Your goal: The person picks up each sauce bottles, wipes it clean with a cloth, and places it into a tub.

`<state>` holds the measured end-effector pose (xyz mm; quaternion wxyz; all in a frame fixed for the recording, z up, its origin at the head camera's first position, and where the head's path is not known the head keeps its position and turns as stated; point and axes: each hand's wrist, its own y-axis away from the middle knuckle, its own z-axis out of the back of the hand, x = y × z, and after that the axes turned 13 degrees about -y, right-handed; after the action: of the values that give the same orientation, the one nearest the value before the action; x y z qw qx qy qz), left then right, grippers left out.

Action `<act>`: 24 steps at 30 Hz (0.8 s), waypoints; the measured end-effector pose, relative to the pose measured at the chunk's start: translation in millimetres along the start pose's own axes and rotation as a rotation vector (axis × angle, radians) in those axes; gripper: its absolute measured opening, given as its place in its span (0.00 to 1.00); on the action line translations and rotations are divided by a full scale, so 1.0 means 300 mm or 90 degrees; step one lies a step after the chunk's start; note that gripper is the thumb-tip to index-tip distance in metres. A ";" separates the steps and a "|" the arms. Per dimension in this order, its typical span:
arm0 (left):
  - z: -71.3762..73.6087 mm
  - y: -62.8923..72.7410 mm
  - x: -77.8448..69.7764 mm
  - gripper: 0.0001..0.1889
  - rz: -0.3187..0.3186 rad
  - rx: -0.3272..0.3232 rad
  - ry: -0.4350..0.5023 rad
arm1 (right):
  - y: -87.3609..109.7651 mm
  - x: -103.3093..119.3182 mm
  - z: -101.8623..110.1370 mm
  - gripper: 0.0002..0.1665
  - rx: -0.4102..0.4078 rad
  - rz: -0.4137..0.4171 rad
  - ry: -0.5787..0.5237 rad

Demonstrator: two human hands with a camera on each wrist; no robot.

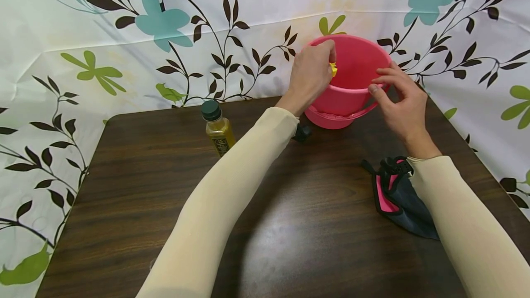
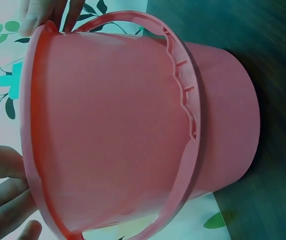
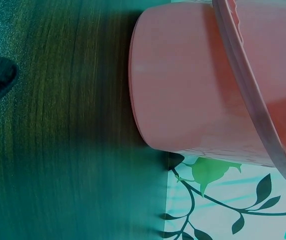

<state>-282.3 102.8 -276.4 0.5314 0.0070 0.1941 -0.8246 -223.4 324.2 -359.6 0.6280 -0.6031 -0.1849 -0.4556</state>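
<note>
A pink plastic bucket stands upright at the table's back right, its handle hanging down the front. At the bucket's left rim, my left hand has its fingers curled over the opening. A small yellow thing shows beside those fingers, just inside the bucket; the hand hides most of it, and I cannot tell its kind. My right hand grips the right side of the rim near the handle joint, thumb and fingers about the edge. The bottom of the bucket's inside is hidden in all views.
A bottle of yellow oil with a dark green cap stands left of my left forearm. Dark fabric with pink lining and a black cord lock lies partly under my right forearm. The leaf-patterned cloth hangs right behind the wooden table.
</note>
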 end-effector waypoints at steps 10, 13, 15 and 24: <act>-0.001 0.004 0.002 0.08 -0.007 -0.007 -0.045 | -0.001 -0.003 0.000 0.19 0.000 -0.014 0.001; 0.002 0.006 -0.007 0.08 -0.004 -0.001 -0.055 | 0.002 -0.004 0.005 0.19 -0.001 -0.014 0.000; 0.006 0.007 -0.012 0.09 0.001 0.007 -0.067 | 0.003 -0.004 0.007 0.19 -0.002 -0.012 0.002; 0.020 0.014 -0.007 0.12 0.023 0.015 -0.109 | -0.005 -0.004 -0.002 0.21 -0.004 -0.004 0.004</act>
<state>-276.5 101.2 -271.8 0.5607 -0.0535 0.1382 -0.8146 -225.5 324.3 -359.8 0.6250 -0.6031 -0.1834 -0.4604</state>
